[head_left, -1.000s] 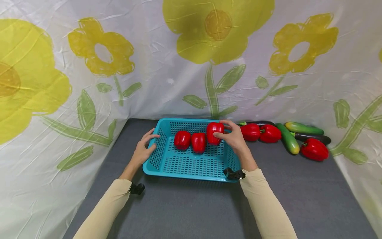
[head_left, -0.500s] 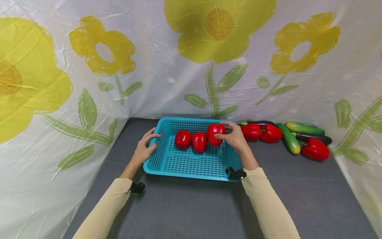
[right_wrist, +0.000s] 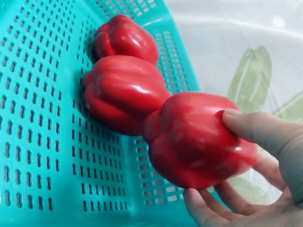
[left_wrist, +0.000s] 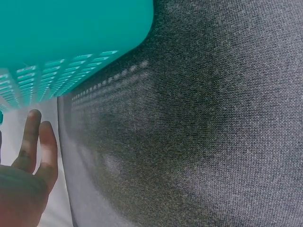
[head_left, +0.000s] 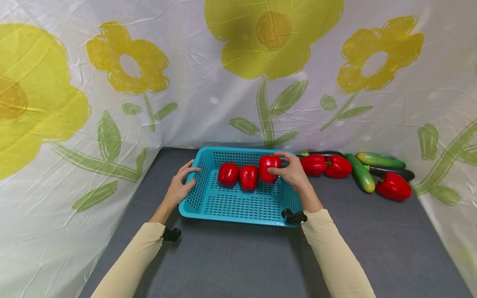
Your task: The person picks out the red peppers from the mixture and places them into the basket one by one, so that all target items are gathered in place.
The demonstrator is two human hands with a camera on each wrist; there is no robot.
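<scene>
Some flowered cloth (head_left: 193, 95) borders gray tabletop (head_left: 234, 265); left hand (head_left: 179, 187) relaxed, right hand (head_left: 294, 172) gripping pepper (head_left: 265, 167).

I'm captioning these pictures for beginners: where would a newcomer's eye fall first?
Most likely on two glossy red peppers in the turquoise basket, mid-picture in the head view, and a third pepper held in the right-hand grip toward the basket's right end. The large yellow flowers on the pale cloth behind come next. Off to the right, more red peppers lie among green and dark vegetables.
</scene>
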